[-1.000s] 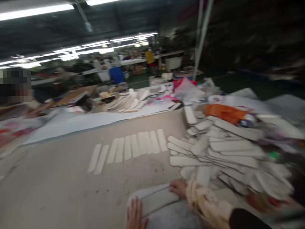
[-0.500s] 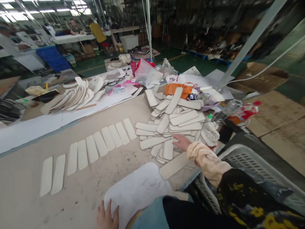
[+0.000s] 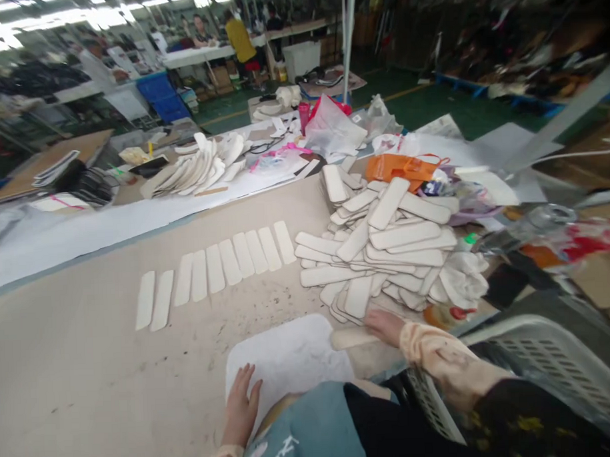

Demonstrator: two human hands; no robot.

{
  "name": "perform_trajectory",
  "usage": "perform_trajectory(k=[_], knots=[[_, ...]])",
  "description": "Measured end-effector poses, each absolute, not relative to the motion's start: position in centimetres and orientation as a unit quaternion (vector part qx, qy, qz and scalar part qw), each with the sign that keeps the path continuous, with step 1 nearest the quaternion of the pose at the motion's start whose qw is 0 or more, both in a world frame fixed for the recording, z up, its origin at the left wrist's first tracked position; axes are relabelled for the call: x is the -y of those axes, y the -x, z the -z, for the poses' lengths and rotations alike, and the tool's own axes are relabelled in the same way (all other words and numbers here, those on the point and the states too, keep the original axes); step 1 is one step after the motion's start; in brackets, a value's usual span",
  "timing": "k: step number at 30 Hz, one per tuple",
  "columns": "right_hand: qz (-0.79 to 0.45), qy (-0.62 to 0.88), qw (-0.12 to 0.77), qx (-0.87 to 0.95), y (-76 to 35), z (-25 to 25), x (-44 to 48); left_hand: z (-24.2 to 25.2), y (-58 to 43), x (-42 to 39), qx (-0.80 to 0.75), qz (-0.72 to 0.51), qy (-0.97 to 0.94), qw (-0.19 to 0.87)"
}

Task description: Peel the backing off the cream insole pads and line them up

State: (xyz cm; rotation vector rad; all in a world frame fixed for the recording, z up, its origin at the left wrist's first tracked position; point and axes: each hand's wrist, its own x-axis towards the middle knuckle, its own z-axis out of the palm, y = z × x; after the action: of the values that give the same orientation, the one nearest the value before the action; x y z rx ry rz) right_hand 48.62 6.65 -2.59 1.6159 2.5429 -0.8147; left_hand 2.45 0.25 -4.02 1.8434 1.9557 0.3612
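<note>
My left hand (image 3: 241, 401) lies open, fingers spread, on the left part of a white rounded sheet (image 3: 289, 349) at the table's near edge. At the front of a heap of off-white, round-ended strips (image 3: 405, 235) is my right hand (image 3: 385, 326), its fingers pointing left. It lies over the right end of a single pale strip (image 3: 353, 338) beside the sheet. Blur and the hand's angle hide whether its fingers grip that strip. Several similar narrow strips (image 3: 216, 268) form a slanting row on the table, left of the heap.
Curved white pieces (image 3: 203, 167) are stacked at the back left. Plastic bags (image 3: 334, 127) and an orange bag (image 3: 400, 168) lie behind the heap. A plastic basket (image 3: 533, 334) stands at my right. A metal post (image 3: 349, 47) rises beyond the table. People work farther back.
The view has turned so the scene sits farther right. My right hand has drawn back from the heap's right side to its front edge. My left hand still rests on the white sheet.
</note>
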Motion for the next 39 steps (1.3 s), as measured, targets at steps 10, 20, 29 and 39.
perform_trajectory(k=[10,20,29,39], knots=[[0.322,-0.339,-0.037,-0.883,-31.6,3.9,-11.0,1.9,-1.2,-3.1,-0.729,-0.176,-0.623,0.220],[0.211,-0.378,-0.044,-0.901,-22.7,6.0,-11.6,-1.1,16.5,-10.8,-0.854,0.009,-0.512,0.093],[0.243,-0.421,-0.023,-0.874,-29.5,9.9,-7.3,1.9,23.2,-19.7,-0.851,0.082,-0.508,0.109],[0.338,-0.514,0.031,-0.788,-30.4,8.0,-7.5,4.1,24.2,-23.4,-0.800,0.156,-0.568,0.114]])
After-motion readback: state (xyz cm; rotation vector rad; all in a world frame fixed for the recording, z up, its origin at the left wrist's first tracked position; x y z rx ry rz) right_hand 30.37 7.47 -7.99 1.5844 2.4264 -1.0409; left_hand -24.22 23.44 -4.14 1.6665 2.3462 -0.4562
